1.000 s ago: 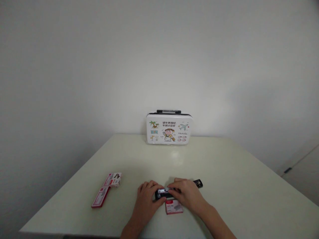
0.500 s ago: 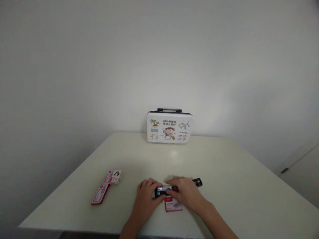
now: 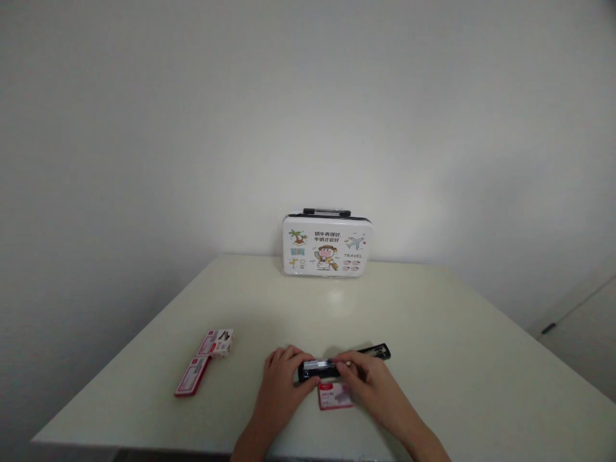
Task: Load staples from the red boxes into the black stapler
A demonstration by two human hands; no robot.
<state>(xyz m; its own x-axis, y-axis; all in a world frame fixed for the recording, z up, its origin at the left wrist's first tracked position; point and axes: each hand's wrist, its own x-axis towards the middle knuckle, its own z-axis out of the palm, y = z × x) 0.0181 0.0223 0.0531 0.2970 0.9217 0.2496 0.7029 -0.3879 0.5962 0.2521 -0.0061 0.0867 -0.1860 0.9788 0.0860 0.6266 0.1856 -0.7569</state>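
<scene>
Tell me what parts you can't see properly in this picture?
- Head view: the middle of the black stapler is covered by the right hand; whether staples sit inside is too small to tell.
- The left hand hides the stapler's near-left end.
- The print on the red staple box and the red packets is too small to read.
- Both forearms are cut off by the bottom edge.

A plain white wall fills the upper two thirds of the frame, evenly and softly lit. Below it a pale cream counter spreads across the lower third, its far edge meeting the wall. At the lower right edge, a pale door with a dark handle.
</scene>
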